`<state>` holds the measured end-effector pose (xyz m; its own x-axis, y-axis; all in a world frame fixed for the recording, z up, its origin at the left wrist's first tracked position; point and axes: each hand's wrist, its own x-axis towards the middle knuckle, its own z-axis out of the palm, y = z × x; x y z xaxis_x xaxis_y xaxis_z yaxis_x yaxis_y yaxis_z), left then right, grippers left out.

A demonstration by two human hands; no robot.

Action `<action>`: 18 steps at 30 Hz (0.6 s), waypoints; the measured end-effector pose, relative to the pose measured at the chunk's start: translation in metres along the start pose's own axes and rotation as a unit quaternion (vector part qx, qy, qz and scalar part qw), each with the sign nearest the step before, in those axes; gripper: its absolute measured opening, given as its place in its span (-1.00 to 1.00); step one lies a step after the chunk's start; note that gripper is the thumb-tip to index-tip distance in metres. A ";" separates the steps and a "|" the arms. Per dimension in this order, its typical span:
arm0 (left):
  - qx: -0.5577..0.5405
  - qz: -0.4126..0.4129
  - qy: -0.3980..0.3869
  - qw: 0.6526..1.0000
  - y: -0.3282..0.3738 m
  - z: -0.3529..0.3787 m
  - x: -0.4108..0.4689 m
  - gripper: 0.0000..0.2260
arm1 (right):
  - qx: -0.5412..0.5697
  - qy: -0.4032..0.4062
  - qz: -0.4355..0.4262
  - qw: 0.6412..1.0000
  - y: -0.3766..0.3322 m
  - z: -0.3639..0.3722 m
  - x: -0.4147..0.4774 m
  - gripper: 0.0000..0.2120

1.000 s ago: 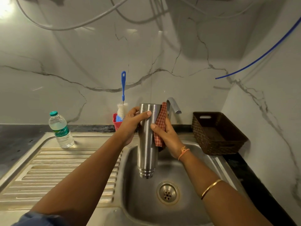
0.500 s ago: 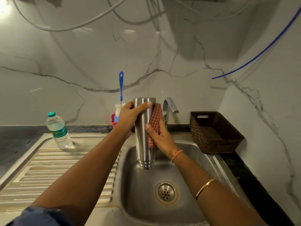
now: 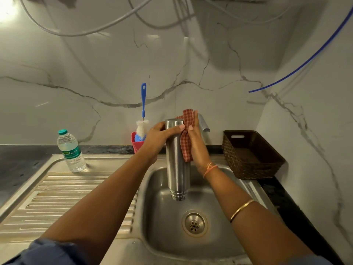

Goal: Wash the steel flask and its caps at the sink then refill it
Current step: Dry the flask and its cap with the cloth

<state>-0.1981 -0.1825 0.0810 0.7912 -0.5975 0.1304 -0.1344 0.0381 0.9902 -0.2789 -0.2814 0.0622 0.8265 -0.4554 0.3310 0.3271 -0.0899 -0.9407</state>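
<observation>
– Marble walls, a steel sink [image 3: 158, 222]: what are you holding over it?

– The flask [image 3: 176, 169]. It hangs upright above the basin, flat end up and ringed end down. It is above the drain [image 3: 194, 223] and a little to its left. Only my hands and a cloth touch it.

– How do your hands sit?

– My left hand [image 3: 158, 137] grips the flask near its top, with the fingers wrapped across the front. My right hand [image 3: 197, 148] holds a red checked cloth [image 3: 188, 134] against the flask's right side. The thumb is in front and the fingertips reach over the cloth's upper edge.

– And the tap?

– The tap [image 3: 204, 125] is just behind my right hand, and its spout shows past my fingers.

– Is there anything to read?

– A water bottle [image 3: 71, 152] with a green cap stands at the back of the drainboard [image 3: 57, 197], well left of the flask. Its green label carries script lettering, too blurred for me to read with any certainty.

– What else is there?

– A red cup [image 3: 136, 144] behind my left hand holds a blue-handled brush [image 3: 143, 100] with white bristles. A dark woven basket [image 3: 252, 155] sits on the worktop [image 3: 23, 161] right of the sink, near the side wall. I have an orange thread [image 3: 210, 167] on my right wrist and a gold bangle [image 3: 241, 210] further up the forearm. A blue tube [image 3: 305, 60] crosses the right wall.
</observation>
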 end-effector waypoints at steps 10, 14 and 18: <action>-0.002 -0.020 0.103 0.995 -0.004 -0.006 0.003 -0.51 | -0.038 -0.068 0.092 0.993 0.033 0.001 -0.037 -0.54; 0.000 -0.005 0.015 1.000 -0.006 -0.003 -0.004 -0.56 | -0.072 -0.016 0.023 0.997 0.004 0.003 -0.003 -0.52; -0.063 0.003 -0.012 0.998 -0.004 -0.005 -0.005 -0.59 | -0.044 -0.048 0.026 0.997 0.001 -0.009 0.004 -0.51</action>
<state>-0.1985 -0.1759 0.0766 0.7753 -0.6165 0.1373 -0.0621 0.1418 0.9879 -0.2796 -0.2915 0.0622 0.8831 -0.3743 0.2828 0.2440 -0.1485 -0.9583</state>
